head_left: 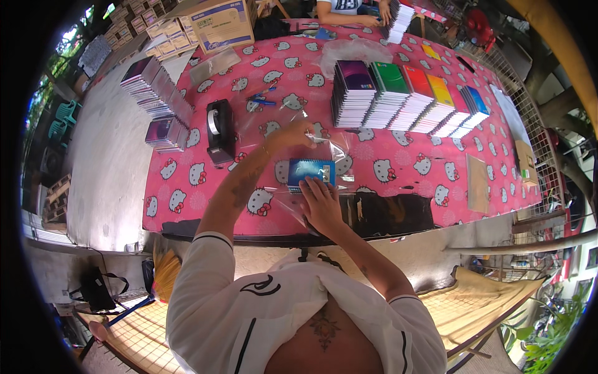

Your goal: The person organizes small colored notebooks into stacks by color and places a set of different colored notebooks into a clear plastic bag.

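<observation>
A small blue spiral notebook lies flat on the table in front of me, its coil along the far edge. My right hand rests on its near part, fingers stretched out. Clear plastic film lies under and around the notebook, shiny and wrinkled. Beyond the notebook, my left hand pinches an edge of that film. To the left of my left forearm stands a black tape dispenser with a roll in it.
Stacked notebooks stand in a coloured row at the far right. Purple notebook piles line the left edge. Pens, a cardboard box and a brown board are also around. Across the table, a person's hand touches another stack.
</observation>
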`<state>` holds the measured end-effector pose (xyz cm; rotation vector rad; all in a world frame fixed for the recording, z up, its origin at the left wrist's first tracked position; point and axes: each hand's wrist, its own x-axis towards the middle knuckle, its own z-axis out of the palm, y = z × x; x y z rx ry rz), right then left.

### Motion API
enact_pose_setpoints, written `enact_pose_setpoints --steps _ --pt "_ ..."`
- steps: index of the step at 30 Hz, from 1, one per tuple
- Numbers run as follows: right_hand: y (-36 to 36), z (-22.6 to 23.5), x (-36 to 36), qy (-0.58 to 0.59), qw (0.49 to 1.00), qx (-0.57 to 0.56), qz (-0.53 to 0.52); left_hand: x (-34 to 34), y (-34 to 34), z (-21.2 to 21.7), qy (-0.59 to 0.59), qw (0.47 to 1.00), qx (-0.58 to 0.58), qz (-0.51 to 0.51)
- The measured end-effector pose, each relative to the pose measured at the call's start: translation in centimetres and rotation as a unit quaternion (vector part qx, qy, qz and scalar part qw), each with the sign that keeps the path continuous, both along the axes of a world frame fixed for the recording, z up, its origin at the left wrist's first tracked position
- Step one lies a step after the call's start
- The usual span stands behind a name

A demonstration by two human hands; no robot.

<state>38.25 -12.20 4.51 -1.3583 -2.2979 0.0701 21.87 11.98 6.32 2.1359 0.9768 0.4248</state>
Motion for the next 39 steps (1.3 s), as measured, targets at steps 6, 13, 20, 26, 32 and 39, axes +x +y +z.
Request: enact_pose_setpoints --steps 6,13,20,26,32,39 --pt "-0.1 -0.3 0.6 -0.008 1.000 -0.003 -0.004 1.8 -0.8 -0.3 0.160 0.942 0.296 0.006" --pt "-0.1 -0.5 0.5 -0.005 1.000 0.009 0.003 2.1 -6.9 -1.0 0.159 0.913 0.373 0.047" --pt "0.0 -0.7 0.1 0.003 1.000 -0.008 -0.014 1.6 -14.4 -0.1 0.049 0.928 0.366 0.056" --pt "0.4 -2.1 -0.5 -0.037 0.999 0.021 -0.016 3.6 -17.3 -1.3 0.037 0.949 0.258 0.175" --pt "0.8 -2.9 0.4 -0.076 0.997 0.008 0.006 4.5 -18.5 -2.1 0.053 0.934 0.284 0.210" --pt "2.0 -2.7 1.8 0.212 0.969 -0.124 -0.001 3.0 -17.6 1.3 0.016 0.980 0.003 0.199"
